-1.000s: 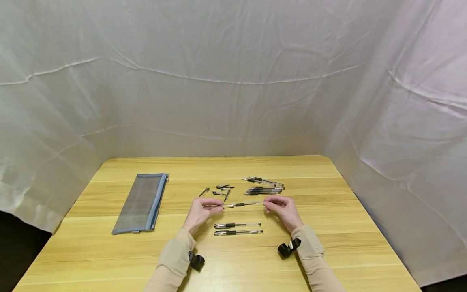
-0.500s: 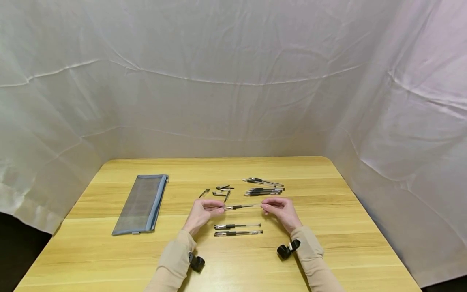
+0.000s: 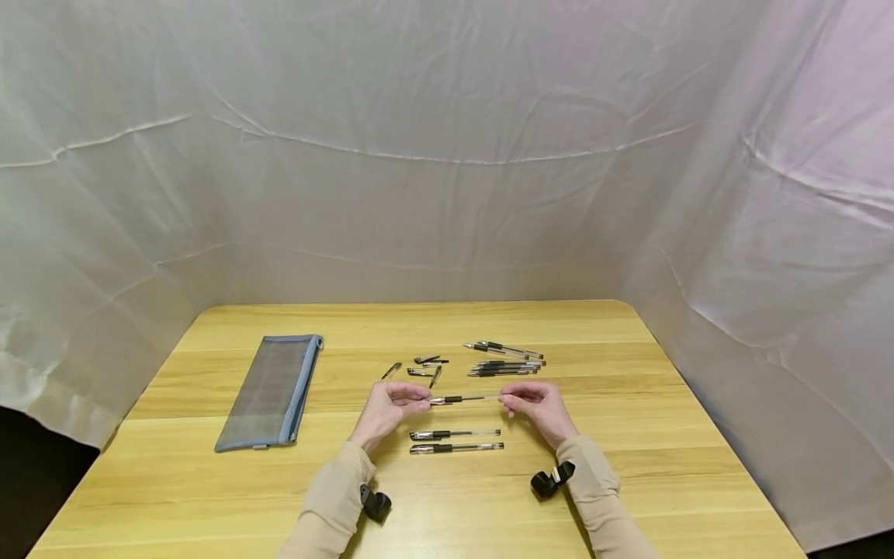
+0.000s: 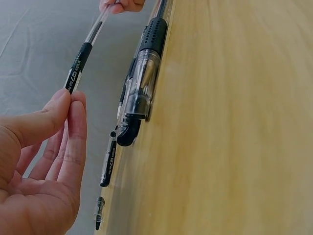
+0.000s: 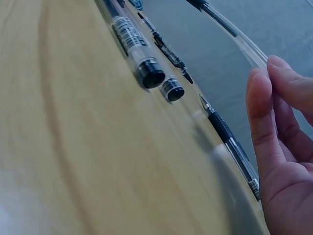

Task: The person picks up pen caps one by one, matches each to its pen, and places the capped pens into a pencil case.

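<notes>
Both hands hold one clear gel pen with a black grip level above the table. My left hand pinches its cap end between thumb and fingertips. At the other end, my right hand pinches the clear barrel; its fingertips cover the tip of that end. The left wrist view shows the pen's black grip just beyond the left thumb. Nearer the body lie two capped pens, an upper pen and a lower pen, side by side.
Several loose black-and-clear pen caps lie behind the left hand. Several uncapped pens lie behind the right hand, points to the left. A grey mesh zip pouch with blue edging lies on the wooden table at left.
The held pen and both hands have shifted slightly toward the body. My right hand has come a little left, nearer the left hand. The pens and caps on the table stay put.
</notes>
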Demonstrator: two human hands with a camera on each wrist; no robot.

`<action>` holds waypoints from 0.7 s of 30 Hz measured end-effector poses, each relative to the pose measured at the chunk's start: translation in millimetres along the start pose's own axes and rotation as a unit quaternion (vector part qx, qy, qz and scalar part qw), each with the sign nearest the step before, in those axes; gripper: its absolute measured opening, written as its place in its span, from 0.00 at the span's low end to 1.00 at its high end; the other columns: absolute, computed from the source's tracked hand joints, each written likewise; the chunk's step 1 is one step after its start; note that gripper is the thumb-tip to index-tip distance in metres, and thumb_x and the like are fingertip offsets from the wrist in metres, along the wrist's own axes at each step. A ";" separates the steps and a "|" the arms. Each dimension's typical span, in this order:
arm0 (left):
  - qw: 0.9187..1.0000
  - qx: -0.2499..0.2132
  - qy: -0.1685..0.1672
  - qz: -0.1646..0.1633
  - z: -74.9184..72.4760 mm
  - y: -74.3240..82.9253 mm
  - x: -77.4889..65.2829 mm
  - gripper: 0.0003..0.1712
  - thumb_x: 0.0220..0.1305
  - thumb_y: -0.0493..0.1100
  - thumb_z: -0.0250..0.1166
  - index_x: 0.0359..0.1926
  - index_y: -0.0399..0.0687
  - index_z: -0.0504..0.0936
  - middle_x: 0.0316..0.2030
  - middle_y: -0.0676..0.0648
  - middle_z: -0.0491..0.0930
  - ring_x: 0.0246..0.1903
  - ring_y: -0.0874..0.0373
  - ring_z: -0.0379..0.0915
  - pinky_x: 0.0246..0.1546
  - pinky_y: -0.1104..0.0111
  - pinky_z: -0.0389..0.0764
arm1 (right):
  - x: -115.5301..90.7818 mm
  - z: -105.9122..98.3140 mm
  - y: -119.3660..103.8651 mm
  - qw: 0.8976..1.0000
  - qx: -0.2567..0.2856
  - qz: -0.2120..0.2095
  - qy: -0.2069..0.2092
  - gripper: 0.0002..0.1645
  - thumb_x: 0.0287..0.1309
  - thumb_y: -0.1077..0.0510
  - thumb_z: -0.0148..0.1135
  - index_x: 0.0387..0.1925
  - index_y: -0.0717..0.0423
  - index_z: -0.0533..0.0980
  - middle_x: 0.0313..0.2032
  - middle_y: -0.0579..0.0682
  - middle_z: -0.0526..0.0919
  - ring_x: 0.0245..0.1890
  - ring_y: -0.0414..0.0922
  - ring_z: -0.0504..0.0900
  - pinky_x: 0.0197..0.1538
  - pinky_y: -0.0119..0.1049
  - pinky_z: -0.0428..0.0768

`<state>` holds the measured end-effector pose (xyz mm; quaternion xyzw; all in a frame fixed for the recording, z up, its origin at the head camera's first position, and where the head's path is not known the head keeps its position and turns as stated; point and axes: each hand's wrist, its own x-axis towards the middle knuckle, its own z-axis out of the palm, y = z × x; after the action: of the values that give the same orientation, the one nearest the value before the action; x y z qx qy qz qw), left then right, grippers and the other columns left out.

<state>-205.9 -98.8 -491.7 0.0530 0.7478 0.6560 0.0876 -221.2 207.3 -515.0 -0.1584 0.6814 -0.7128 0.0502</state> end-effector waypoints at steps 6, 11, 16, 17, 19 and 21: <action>1.000 -0.002 -0.008 0.010 0.3 -1.9 0.5 0.20 0.56 0.30 0.72 0.51 0.30 0.82 0.43 0.36 0.88 0.37 0.59 0.85 0.51 0.63 0.86 | 0.1 1.0 2.4 1.000 0.006 0.000 0.005 0.22 0.57 0.71 0.67 0.46 0.89 0.73 0.32 0.45 0.91 0.27 0.38 0.86 0.33 0.28 0.85; 1.000 -0.005 -0.005 0.012 1.5 -2.0 -0.4 0.21 0.55 0.30 0.72 0.51 0.30 0.82 0.43 0.36 0.88 0.37 0.60 0.85 0.50 0.65 0.86 | 1.1 3.5 -1.8 1.000 -0.013 0.013 0.015 0.21 0.57 0.69 0.68 0.45 0.86 0.75 0.31 0.44 0.90 0.25 0.37 0.84 0.32 0.28 0.85; 1.000 -0.011 -0.004 0.013 0.2 -1.9 -0.6 0.21 0.56 0.29 0.72 0.52 0.29 0.82 0.44 0.35 0.87 0.38 0.59 0.85 0.50 0.66 0.86 | 2.3 6.1 -5.2 0.999 -0.027 0.013 0.013 0.20 0.57 0.69 0.68 0.45 0.85 0.76 0.31 0.43 0.90 0.25 0.37 0.84 0.33 0.28 0.84; 1.000 -0.012 -0.003 0.013 -0.1 -1.9 -0.5 0.21 0.56 0.29 0.72 0.52 0.30 0.82 0.44 0.34 0.87 0.38 0.58 0.86 0.51 0.66 0.86 | 2.3 6.2 -5.3 0.999 -0.028 0.012 0.011 0.20 0.57 0.68 0.68 0.45 0.84 0.76 0.31 0.45 0.90 0.25 0.37 0.84 0.33 0.28 0.85; 1.000 -0.010 -0.002 0.012 -0.6 -2.0 -0.1 0.21 0.56 0.29 0.72 0.52 0.31 0.82 0.45 0.34 0.87 0.39 0.57 0.86 0.53 0.65 0.85 | 2.0 5.9 -5.2 0.999 -0.035 0.010 0.007 0.20 0.57 0.68 0.69 0.45 0.83 0.77 0.32 0.50 0.90 0.25 0.37 0.84 0.33 0.28 0.85; 1.000 -0.005 -0.002 0.010 -1.0 -2.4 0.4 0.20 0.57 0.30 0.71 0.52 0.32 0.82 0.46 0.35 0.87 0.41 0.56 0.86 0.55 0.63 0.85 | 1.7 5.1 -4.6 0.999 -0.039 0.010 0.003 0.20 0.57 0.68 0.69 0.45 0.82 0.77 0.34 0.57 0.89 0.26 0.38 0.85 0.34 0.29 0.86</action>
<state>-206.4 -99.9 -493.9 0.0609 0.7439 0.6604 0.0827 -220.7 202.2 -510.1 -0.1508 0.7106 -0.6855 0.0490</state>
